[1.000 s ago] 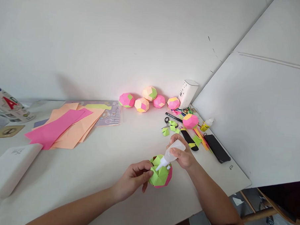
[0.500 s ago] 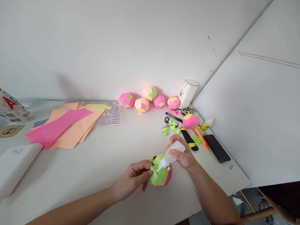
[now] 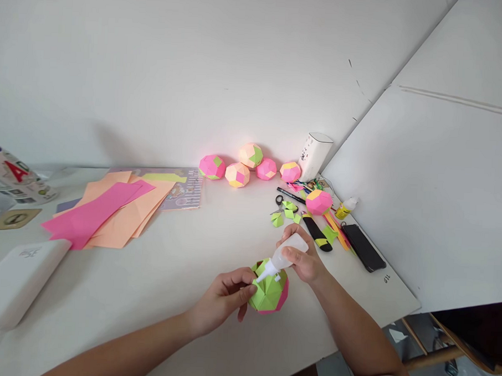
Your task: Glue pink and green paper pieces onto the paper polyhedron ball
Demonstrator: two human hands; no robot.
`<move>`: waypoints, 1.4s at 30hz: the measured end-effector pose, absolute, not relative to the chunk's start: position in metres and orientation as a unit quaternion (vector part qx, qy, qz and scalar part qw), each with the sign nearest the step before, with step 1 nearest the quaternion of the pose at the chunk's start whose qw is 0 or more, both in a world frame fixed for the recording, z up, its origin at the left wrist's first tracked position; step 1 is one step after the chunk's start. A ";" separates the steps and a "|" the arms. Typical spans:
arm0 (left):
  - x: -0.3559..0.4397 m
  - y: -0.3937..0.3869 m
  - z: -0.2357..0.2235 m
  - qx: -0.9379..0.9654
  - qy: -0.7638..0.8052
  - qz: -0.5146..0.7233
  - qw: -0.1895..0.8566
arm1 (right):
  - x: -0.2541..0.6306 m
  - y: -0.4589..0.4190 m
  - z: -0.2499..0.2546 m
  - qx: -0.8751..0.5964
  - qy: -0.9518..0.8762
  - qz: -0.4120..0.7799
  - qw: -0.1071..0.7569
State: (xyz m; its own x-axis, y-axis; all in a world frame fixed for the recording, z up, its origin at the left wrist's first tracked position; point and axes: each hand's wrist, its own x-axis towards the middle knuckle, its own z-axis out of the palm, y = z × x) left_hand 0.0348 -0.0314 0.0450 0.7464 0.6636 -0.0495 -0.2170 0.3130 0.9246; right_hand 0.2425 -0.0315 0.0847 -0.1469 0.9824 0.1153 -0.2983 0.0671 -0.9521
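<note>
A faceted paper ball (image 3: 270, 297), light green with pink on its right side and a gap at its top, is held near the table's front. My left hand (image 3: 229, 291) pinches its left edge between thumb and fingers. Wrapped around a translucent white glue bottle (image 3: 292, 249), my right hand (image 3: 304, 259) tilts it nozzle-down over the ball. The nozzle tip is at the green paper close to my left fingertips; whether it touches, I cannot tell. Green paper pieces (image 3: 277, 219) lie beyond my right hand, beside black scissors (image 3: 279, 200).
Several finished paper balls (image 3: 237, 176) sit along the wall. To the right are a utility knife (image 3: 316, 233), a phone (image 3: 362, 247) and a small yellow bottle (image 3: 345, 208). Pink and peach paper strips (image 3: 92, 214) and a white box-like device (image 3: 22, 286) occupy the left.
My right hand has shifted the bottle slightly left, so its nozzle tip moved left and up across the green paper towards my left fingers. The left hand and ball stayed put.
</note>
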 end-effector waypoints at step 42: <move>0.030 -0.029 0.047 0.593 0.201 0.299 0.721 | 0.249 -0.003 0.070 -0.419 -0.359 0.560 0.618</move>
